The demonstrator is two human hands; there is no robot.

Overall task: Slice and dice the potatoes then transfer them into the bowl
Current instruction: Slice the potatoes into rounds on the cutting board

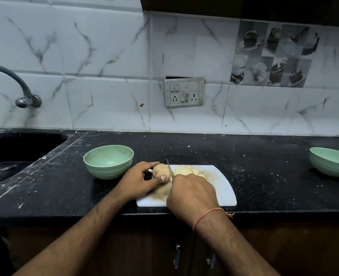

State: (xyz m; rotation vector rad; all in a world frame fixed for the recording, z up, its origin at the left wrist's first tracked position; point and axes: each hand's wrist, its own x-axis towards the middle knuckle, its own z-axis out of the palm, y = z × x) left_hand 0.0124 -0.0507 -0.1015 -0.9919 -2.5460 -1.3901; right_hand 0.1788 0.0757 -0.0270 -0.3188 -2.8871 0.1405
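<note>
I judge slicing partway: my left hand (pixel 142 179) grips the tan potato (pixel 160 170), my right hand (pixel 192 193) holds the steel knife (pixel 170 167); pale slices (pixel 186 170) lie at 12 o'clock on the white board (pixel 224 188). The green bowl (pixel 108 161) at 10 o'clock is empty.

A tan, unpeeled potato (pixel 160 169) lies on its side, gripped by the left hand (pixel 139 180), with the right hand (pixel 192 194) just beside it. Pale yellow slices (pixel 186 170) lie fanned flat just beyond the right hand. A mint-green bowl (pixel 108 161) stands upright, beyond and left of the left hand.

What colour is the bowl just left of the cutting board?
Pale mint green: the bowl, seen in the head view.
</note>
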